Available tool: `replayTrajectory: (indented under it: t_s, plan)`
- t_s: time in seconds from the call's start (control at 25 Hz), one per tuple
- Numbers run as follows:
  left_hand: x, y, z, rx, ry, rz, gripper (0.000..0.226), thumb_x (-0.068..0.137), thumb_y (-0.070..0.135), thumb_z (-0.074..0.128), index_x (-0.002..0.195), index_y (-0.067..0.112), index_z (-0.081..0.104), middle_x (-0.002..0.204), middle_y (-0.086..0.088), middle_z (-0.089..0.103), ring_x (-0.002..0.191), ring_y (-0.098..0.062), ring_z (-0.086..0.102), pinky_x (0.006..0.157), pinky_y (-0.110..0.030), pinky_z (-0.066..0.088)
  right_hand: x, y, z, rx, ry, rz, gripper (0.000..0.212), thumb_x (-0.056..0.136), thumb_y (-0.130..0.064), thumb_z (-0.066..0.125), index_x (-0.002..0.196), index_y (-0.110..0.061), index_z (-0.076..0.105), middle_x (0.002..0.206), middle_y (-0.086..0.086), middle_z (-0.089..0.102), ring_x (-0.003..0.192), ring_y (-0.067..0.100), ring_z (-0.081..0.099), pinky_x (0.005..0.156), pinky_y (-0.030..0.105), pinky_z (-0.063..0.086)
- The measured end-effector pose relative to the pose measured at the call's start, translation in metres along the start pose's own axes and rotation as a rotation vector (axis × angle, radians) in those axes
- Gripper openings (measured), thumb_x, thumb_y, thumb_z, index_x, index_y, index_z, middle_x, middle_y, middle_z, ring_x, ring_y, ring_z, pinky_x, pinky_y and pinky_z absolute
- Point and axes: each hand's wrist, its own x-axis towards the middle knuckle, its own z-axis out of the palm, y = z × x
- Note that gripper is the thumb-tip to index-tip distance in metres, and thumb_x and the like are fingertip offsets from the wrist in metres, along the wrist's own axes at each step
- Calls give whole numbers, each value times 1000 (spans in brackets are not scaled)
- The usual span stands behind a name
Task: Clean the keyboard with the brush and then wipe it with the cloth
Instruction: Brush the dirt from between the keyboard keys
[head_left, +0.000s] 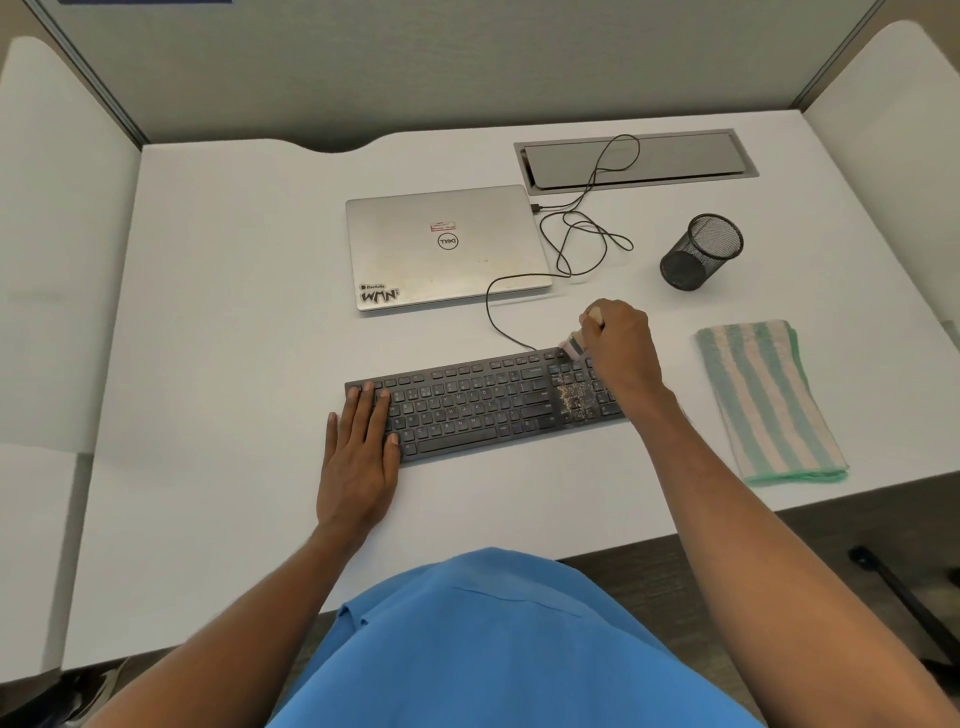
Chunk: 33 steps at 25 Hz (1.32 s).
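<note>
Nearest the camera is the person's blue shirt (493, 649), with both bare forearms reaching out over the white desk (234, 312). The left hand (358, 452) lies flat, fingers straight and close together, pressing on the left end of the black keyboard (478, 405) with its palm on the desk in front of it. The keyboard lies in the middle of the desk, slightly skewed, its right end farther away than its left. Pale crumbs (571, 397) are scattered over the keys between the main block and the number pad. The right hand (621, 348) is above the keyboard's far right corner, fingers curled round the handle of a small pale brush (574, 345) whose bristle end touches the top row of keys. A folded cloth (769, 400) with green and white stripes lies on the desk to the right of the keyboard, apart from it. Beyond the keyboard is a closed silver Dell laptop (447, 247), and the keyboard's black cable (571, 234) loops beside it to its right edge. A black mesh pen cup (698, 252) stands to the right of the loops. Farthest back, a grey cable hatch (634, 158) is set into the desk in front of the partition.
</note>
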Motion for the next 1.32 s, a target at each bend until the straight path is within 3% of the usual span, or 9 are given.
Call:
replayTrajectory:
  t_s: [0.08,0.36,0.52,0.64,0.72,0.8,0.92,1.12,1.32]
  plan:
    - [-1,-1,1,8,1,4,62,110,34,27,169,21,19,178,3,11,164,-14,0,132,-52,10,-2,5,2,-52,-30,10,22,100,-14,54,89,-1,66,87,13,67,79,29,63,68,41,54]
    - [-1,1,4,22,15,2,62,109,35,26,170,21,18,178,4,9,164,-14,1,133,-50,10,2,6,0,-52,-42,-32,27,100,-16,51,78,-4,58,80,10,62,72,26,60,60,41,50]
    - [0,1,4,42,21,-1,62,110,35,25,170,21,18,178,3,8,164,-15,2,132,-51,10,6,12,0,-139,-91,-38,25,100,-17,51,80,-6,61,83,9,63,75,25,60,59,34,45]
    - [-1,2,4,111,33,2,62,110,36,24,169,21,20,178,2,11,164,-15,4,132,-56,4,9,11,-2,-101,-67,-47,29,99,-16,50,70,-11,51,77,9,61,69,24,58,56,30,36]
    - [-1,4,2,134,48,1,61,110,36,25,169,20,22,177,1,13,164,-15,5,131,-57,-2,9,11,-1,-64,-58,-52,32,100,-14,50,68,-12,47,75,9,60,66,23,60,54,31,38]
    - [0,9,1,124,62,-5,61,110,35,25,169,18,22,178,0,12,164,-16,4,131,-56,-3,9,12,-1,-80,-78,-35,28,100,-15,50,73,-8,54,79,9,62,67,21,61,56,33,44]
    - [7,21,3,70,65,-25,61,110,35,26,169,19,21,178,0,11,164,-16,2,132,-52,-2,13,10,-2,-130,-85,-17,27,100,-16,50,77,-4,58,81,10,63,65,20,57,58,28,40]
    - [13,24,13,98,87,-70,61,110,37,25,168,19,26,176,-1,18,164,-18,9,132,-53,6,13,4,-7,-64,-75,-7,28,101,-13,50,79,1,60,77,9,63,54,0,46,52,26,33]
    - [13,24,15,111,80,-84,61,109,37,26,168,20,26,176,1,19,164,-17,8,132,-52,9,22,8,-12,-77,-54,-3,23,99,-16,51,82,-2,60,83,10,63,75,27,60,65,39,50]
